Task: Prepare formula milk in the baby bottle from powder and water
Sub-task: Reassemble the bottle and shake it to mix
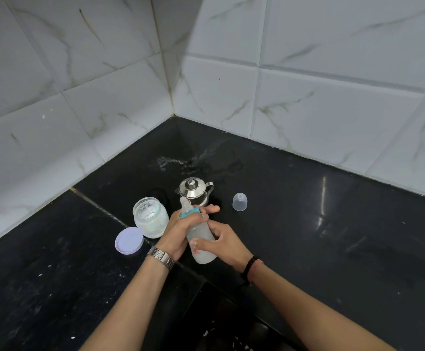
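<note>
Both hands hold baby bottle (201,239): left hand (181,229) at collar, right hand (221,243) on body

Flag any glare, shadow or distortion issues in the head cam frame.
Head view: wide-angle bends the wall tiles; bright glare streaks on the black counter right of the clear cap; a broad shadow darkens the left wall; the bottle in the left hand and right hand looks slightly soft, label unreadable.

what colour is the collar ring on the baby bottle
Teal blue ring, seen in the head view.
</note>
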